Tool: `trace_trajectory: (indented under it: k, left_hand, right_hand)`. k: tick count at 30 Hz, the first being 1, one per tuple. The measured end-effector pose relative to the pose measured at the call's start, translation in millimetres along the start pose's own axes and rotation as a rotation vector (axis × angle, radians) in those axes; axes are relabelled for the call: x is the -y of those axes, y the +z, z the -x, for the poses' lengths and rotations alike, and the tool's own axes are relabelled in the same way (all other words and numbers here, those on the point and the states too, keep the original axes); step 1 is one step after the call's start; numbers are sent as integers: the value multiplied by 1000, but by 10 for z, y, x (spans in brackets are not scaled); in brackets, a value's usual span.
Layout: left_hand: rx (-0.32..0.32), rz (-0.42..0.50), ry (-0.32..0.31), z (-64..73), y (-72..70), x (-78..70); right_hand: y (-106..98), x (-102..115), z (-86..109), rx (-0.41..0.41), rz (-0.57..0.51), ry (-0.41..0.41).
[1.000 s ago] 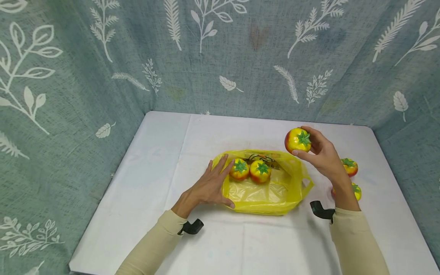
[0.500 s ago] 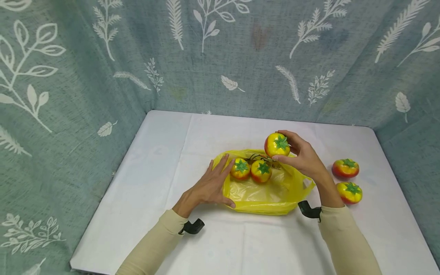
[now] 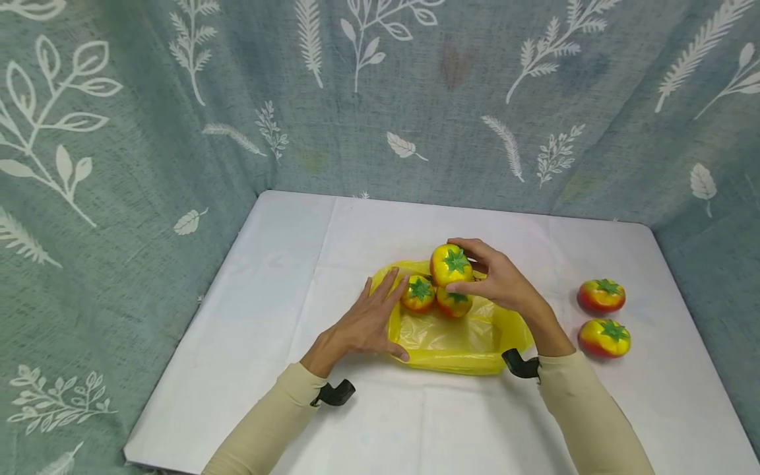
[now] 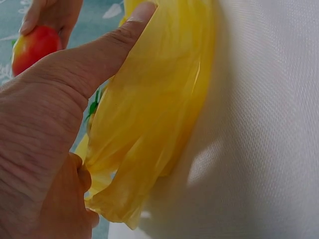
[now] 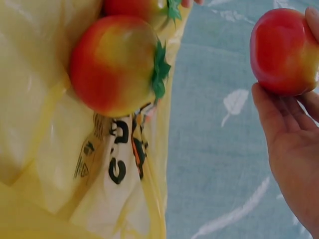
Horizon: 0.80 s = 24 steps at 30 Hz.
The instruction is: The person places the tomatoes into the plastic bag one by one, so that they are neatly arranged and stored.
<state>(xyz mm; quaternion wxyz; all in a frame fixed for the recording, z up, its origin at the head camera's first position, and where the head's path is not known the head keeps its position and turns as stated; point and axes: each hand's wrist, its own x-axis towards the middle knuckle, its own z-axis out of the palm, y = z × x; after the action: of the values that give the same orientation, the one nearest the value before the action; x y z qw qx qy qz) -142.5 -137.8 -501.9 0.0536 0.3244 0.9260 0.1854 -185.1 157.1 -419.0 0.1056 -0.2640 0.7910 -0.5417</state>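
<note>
A yellow plastic bag (image 3: 457, 361) lies with its mouth spread on the white table. My left hand (image 3: 371, 323), fingers straight and spread, rests against its left end; in the left wrist view the thumb (image 4: 107, 52) lies along the bag's outer side. My right hand (image 3: 495, 277) grips a red-and-yellow artificial tomato (image 3: 451, 265) with a green leafy top, above the bag's far side. Two similar tomatoes sit inside: one on the left (image 3: 418, 294), the other (image 3: 454, 303) partly hidden by the held one. The right wrist view shows the held tomato (image 5: 284, 52) apart from those in the bag.
Two more tomatoes, one farther back (image 3: 601, 296) and one nearer (image 3: 604, 338), lie on the table (image 3: 237, 369) right of the bag. A green-blue leaf-patterned curtain (image 3: 356, 132) hangs behind the table and along its sides.
My right hand has carried the held tomato leftward and slightly toward me, from beyond the bag's right end to over the two inside. The left hand stays at the bag's left end.
</note>
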Motion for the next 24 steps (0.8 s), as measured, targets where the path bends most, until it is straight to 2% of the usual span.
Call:
trace_trajectory:
  k: [7, 15, 24]
  left_hand:
    - [0, 3, -8, 17, 5, 5]
    - [9, 7, -11, 20, 16, 11]
    - [-6, -5, -1, 30, 17, 12]
  right_hand:
    - [101, 31, -70, 91, -25, -22]
    - [223, 22, -86, 162, 6, -17]
    - [403, -8, -90, 307, 31, -31]
